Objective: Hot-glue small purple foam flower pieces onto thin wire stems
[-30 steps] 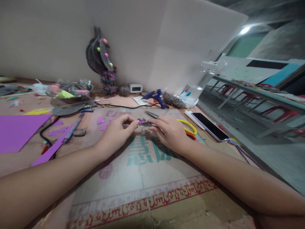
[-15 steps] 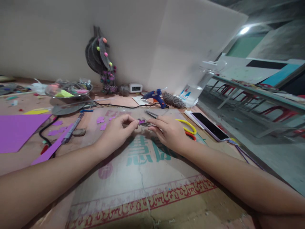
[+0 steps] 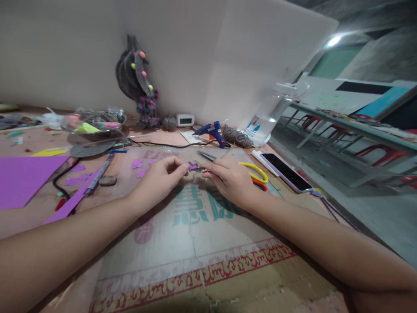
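My left hand [image 3: 163, 177] is closed, thumb and forefinger pinched together at the left edge of a small purple cutout [image 3: 193, 166]. A small pointed metal tool [image 3: 197, 170] lies against that cutout; my right hand [image 3: 230, 180] has its fingers closed around the tool's other end. Its exact kind is too small to tell. Scissors with a yellow and an orange handle [image 3: 260, 178] rest partly hidden behind my right hand. Several purple petal-shaped pieces [image 3: 137, 163] lie just beyond my left wrist.
Purple sheet [image 3: 29, 180] and a marker [image 3: 99, 174] are at left. A blue glue gun [image 3: 211, 131], grey yarn [image 3: 237, 135] and a small clock [image 3: 185, 120] stand behind. At right lies a phone [image 3: 286, 173]. A printed cardboard sheet [image 3: 156, 261] lies beneath my arms.
The purple cutout shows a little more between my fingertips, its angle slightly changed. Both hands stay in nearly the same place.
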`<control>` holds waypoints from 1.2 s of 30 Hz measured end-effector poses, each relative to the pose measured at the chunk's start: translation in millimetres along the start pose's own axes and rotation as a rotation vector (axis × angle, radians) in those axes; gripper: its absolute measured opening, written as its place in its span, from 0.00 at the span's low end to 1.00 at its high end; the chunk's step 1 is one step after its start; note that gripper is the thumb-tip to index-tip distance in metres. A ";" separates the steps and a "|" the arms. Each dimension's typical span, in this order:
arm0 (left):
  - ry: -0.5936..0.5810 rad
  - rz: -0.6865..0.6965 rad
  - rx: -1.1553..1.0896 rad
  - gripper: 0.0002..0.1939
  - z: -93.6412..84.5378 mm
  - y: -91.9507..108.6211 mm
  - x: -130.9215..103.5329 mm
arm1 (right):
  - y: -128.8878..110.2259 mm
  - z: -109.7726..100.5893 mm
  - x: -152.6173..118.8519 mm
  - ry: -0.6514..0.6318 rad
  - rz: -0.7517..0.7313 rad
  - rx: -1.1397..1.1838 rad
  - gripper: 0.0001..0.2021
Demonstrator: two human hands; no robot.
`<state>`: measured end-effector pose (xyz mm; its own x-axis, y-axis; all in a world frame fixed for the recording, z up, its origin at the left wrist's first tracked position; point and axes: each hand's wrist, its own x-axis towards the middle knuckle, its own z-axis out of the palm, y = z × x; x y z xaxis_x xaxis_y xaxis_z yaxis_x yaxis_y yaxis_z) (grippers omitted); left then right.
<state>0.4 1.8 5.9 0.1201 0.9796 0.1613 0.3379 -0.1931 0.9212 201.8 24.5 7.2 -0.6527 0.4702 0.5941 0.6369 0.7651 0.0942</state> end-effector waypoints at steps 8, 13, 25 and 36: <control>0.025 -0.014 -0.011 0.12 -0.6 -0.7 1.5 | -0.4 -2.8 -1.5 -0.017 0.056 0.064 0.14; 0.024 -0.002 -0.014 0.12 -1.0 -2.8 2.4 | -0.5 -2.0 -1.4 -0.003 0.013 0.047 0.14; 0.001 -0.002 -0.055 0.11 0.6 -3.0 2.9 | -0.3 -2.9 0.4 0.024 -0.118 -0.111 0.13; -0.004 0.018 -0.040 0.12 1.2 -3.9 3.0 | -0.3 -2.7 1.4 0.026 -0.128 -0.090 0.13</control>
<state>0.6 5.4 2.4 0.1298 0.9758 0.1762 0.2985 -0.2079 0.9315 201.8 23.8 10.2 -0.7209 0.3592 0.5927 0.5841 0.7751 0.2407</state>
